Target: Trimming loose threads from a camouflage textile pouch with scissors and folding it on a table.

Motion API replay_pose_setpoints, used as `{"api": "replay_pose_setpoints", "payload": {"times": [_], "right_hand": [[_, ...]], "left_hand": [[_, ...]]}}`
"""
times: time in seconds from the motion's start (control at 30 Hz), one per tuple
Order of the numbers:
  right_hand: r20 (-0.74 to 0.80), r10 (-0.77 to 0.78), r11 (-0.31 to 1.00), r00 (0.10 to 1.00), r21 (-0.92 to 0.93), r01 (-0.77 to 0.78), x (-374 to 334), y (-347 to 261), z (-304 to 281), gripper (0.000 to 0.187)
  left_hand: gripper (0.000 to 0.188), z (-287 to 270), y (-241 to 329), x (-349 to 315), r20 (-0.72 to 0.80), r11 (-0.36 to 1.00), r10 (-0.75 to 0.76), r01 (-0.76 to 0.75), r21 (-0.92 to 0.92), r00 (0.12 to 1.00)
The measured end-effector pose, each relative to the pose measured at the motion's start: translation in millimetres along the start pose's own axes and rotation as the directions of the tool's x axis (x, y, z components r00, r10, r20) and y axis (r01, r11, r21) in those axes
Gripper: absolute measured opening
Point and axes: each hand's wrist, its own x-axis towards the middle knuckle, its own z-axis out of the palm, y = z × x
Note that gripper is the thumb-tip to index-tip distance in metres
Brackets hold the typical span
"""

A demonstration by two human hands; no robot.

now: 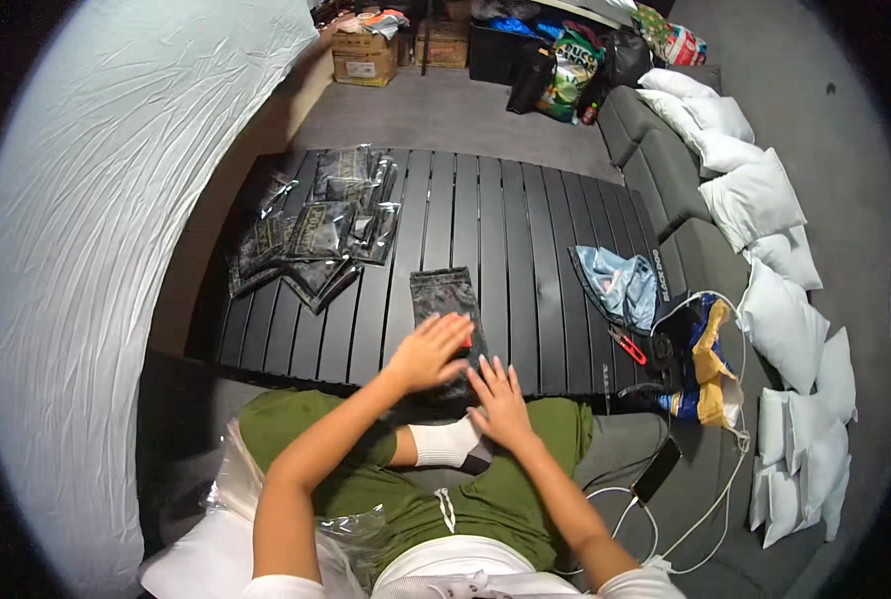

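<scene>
A dark, mottled length of folded cloth or pouch point(444, 288) lies on the black slatted table point(520, 270) in front of me. My left hand point(431, 351) rests flat across its middle, fingers stretched out together. A small red patch point(467, 339) shows beside those fingers; what it belongs to is partly hidden. Spread over the cloth's near right edge are the fingers of my right hand point(502, 404), at the table's front edge. Neither hand grips anything. To the left are several flat black packets in glossy transparent wrapping point(321, 232), piled loosely.
On the table's right lie a blue-grey cloth point(617, 285) and a red-handled cutter point(627, 346). Beside them stands a blue and yellow bag point(715, 369) with white cables. A phone point(657, 471) sits on the grey sofa, white pillows point(765, 200) along its back. Cardboard boxes point(364, 60) stand far off.
</scene>
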Motion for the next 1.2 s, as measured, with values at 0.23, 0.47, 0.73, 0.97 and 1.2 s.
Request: {"api": "replay_pose_setpoints", "payload": {"times": [0.23,0.47,0.73,0.97,1.2], "right_hand": [[0.056,-0.098,0.989,0.994,-0.106,0.103,14,25,10,0.076],[-0.026,-0.184,0.983,0.983,0.019,0.185,7,32,-2,0.067],[-0.004,-0.242,0.958,0.970,0.157,0.240,25,39,-14,0.061],[-0.119,-0.310,0.901,0.943,0.281,0.331,56,57,7,0.041],[-0.152,-0.075,0.914,0.986,0.386,0.129,78,66,16,0.017]], "left_hand": [[0.075,17,30,-64,0.153,0.960,-0.125,0.081,0.269,0.980],[0.073,-10,28,-58,0.317,0.991,-0.091,0.055,0.120,0.944],[0.058,-9,13,-63,0.283,0.958,-0.100,0.169,-0.233,0.954],[0.050,-27,-1,-51,0.372,0.855,-0.152,0.311,-0.416,0.916],[0.032,-17,-21,-39,0.245,0.669,-0.433,0.491,-0.557,0.868]]}}
